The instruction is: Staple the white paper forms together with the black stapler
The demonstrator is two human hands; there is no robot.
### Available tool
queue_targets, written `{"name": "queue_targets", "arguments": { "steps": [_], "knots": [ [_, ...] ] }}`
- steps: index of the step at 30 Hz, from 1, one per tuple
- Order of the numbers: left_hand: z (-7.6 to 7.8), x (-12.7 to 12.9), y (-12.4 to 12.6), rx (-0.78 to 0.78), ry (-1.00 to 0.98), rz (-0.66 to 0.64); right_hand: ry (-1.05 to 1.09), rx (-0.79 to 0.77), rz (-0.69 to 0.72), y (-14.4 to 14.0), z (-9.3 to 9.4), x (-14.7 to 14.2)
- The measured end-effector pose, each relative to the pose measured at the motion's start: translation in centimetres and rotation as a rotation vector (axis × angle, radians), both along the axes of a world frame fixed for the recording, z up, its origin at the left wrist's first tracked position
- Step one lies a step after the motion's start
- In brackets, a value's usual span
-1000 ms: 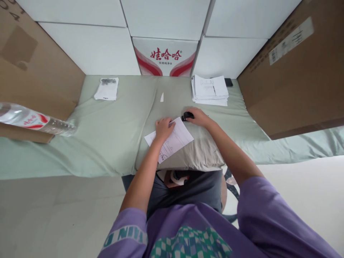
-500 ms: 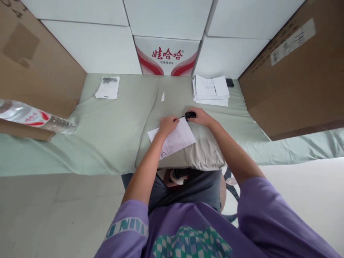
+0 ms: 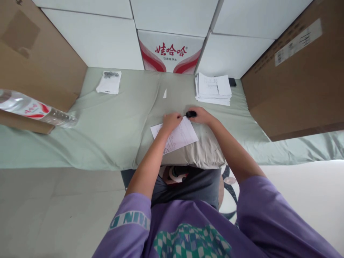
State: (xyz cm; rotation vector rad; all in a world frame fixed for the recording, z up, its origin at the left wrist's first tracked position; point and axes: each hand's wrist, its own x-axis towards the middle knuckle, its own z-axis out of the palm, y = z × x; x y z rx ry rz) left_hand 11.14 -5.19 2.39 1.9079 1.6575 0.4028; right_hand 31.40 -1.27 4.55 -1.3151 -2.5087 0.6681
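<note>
a: how do the hands stand?
b: the left hand [image 3: 171,122] lies over a sheet of paper [image 3: 185,135], fingers bent at its far edge; whether they pinch it or only press, i can't tell. just to its right, the right hand [image 3: 201,115] is closed around a black tool [image 3: 191,114], with a thin dark part towards the left fingertips.
a: what could go wrong there?
b: the gap is narrow. if that tool has a sharp or pinching end, which is too small to make out, a slip of the right hand might nick the left fingertips. too light a left hand, and the sheet could swivel beneath it.
a: and underneath?
b: the worktop [image 3: 129,118] wears a cloth [image 3: 211,143], wrinkled on the near side of the right hand. a fold could leave the sheet badly supported.
a: farther out?
b: a white scrap [image 3: 165,94] beyond the left hand might be brushed away by a knuckle. beyond the right hand, the paper stack [image 3: 213,86] looks uneven, so a bump could fan it. well to the left hand's left, a bottle [image 3: 34,109] might roll if the cloth were tugged.
</note>
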Motion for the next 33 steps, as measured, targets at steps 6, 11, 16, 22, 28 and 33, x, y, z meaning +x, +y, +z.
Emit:
{"name": "queue_targets", "arguments": {
  "steps": [6,11,16,22,28,33],
  "knots": [
    [0.0,0.5,0.0,0.023,0.032,0.056,-0.256,0.120,0.003,-0.2,0.0,-0.4],
    [0.3,0.4,-0.4,0.032,0.012,0.052,-0.367,0.114,-0.006,-0.5,0.0,-0.5],
    [0.8,0.6,-0.1,0.100,-0.031,0.121,-0.435,0.132,0.012,-0.6,-0.1,-0.7],
    [2.3,3.5,2.3,0.084,-0.116,0.134,-0.457,0.145,0.020,-0.7,-0.3,-0.7],
    [2.6,7.6,4.0,0.035,-0.081,0.198,-0.418,0.154,-0.028,-1.3,-0.4,-1.2],
    [1.0,7.5,4.0,0.078,-0.012,0.314,-0.380,0.148,-0.093,-1.4,-1.2,-1.3]
  ]
}}
